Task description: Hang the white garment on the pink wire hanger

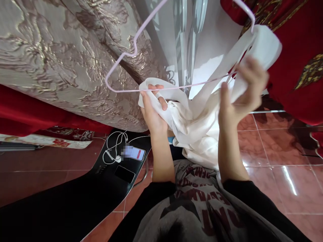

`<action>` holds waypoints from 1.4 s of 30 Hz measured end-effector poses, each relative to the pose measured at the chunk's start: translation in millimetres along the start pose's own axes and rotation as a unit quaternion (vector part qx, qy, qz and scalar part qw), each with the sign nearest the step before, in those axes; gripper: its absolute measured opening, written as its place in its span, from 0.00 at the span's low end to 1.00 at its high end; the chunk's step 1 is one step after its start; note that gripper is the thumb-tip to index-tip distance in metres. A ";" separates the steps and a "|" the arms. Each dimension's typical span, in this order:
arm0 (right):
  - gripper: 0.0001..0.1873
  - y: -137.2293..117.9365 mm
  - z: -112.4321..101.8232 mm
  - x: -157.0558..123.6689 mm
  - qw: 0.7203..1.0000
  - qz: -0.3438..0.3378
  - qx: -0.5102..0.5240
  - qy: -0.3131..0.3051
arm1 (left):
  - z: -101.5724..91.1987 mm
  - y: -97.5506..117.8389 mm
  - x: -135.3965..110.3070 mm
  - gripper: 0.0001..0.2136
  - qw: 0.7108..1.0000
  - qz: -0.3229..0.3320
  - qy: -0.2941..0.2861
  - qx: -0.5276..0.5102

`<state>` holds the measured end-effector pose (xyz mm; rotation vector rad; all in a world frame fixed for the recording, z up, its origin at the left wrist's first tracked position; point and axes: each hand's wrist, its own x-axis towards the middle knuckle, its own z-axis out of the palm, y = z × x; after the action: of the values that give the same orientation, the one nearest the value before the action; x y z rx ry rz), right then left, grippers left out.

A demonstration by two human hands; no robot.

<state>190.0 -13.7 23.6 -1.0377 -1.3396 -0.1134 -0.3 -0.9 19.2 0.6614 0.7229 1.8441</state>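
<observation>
A white garment point(202, 122) of soft, slightly sheer cloth hangs bunched in front of me. Its right side loops over the shoulder of a pale pink clothes hanger point(196, 83); the hanger's left shoulder is bare. My left hand point(155, 112) is closed around the garment's left strap or edge, just under the hanger's lower bar. My right hand point(242, 92), a little blurred, has its thumb and fingers apart beside the cloth on the hanger's right end. The hanger's hook is out of the picture.
Patterned beige-gold fabric point(63, 60) hangs at left, red cloth with gold decoration point(300, 60) at right. White metal doors or panels point(185, 40) stand behind. A black chair point(75, 198) at lower left bears two phones point(137, 154) and a white cable point(108, 153). The floor point(275, 148) is red tile.
</observation>
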 end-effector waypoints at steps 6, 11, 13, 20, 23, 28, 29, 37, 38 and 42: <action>0.36 43.1 -30.0 -23.9 0.952 0.269 0.144 0.020 | -1.5 -4.5 2.2 0.15 0.999 -0.014 -0.013 -0.029; 0.29 38.2 -14.2 -23.6 0.952 0.254 0.165 -0.046 | 0.1 -2.4 0.7 0.15 1.000 -0.008 -0.014 -0.016; 0.27 31.7 -7.7 -21.2 0.957 0.246 0.148 -0.026 | 1.2 -0.3 -0.6 0.14 1.000 -0.013 -0.013 -0.014; 0.23 35.3 -10.0 -16.8 0.967 0.245 0.063 0.017 | 1.0 0.5 -1.4 0.14 0.998 -0.026 -0.021 -0.044; 0.17 31.9 -11.0 -9.1 0.968 0.229 0.099 0.010 | -0.4 -1.5 -0.8 0.16 0.998 -0.030 -0.031 -0.043; 0.13 12.6 -16.3 2.3 0.961 0.231 0.147 -0.033 | -2.5 -1.4 1.1 0.13 0.999 -0.013 -0.038 -0.020; 0.14 7.6 -18.5 4.3 0.955 0.249 0.155 -0.051 | -2.8 -0.8 1.3 0.13 0.999 -0.010 -0.038 -0.013; 0.25 -4.0 -25.1 20.1 0.940 0.289 0.180 -0.008 | -3.8 -2.0 -1.8 0.15 0.996 -0.008 -0.082 -0.029; 0.26 -3.2 -24.8 21.2 0.940 0.292 0.176 -0.003 | -3.3 -2.7 -2.5 0.15 0.996 -0.007 -0.089 -0.030; 0.20 -11.4 -27.8 26.6 0.941 0.291 0.166 0.041 | -1.8 -3.5 -3.5 0.17 0.995 -0.010 -0.100 -0.016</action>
<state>211.3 -26.1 55.3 -1.0818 -0.8900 0.4939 1.8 -3.4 15.0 0.8033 0.5655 1.7383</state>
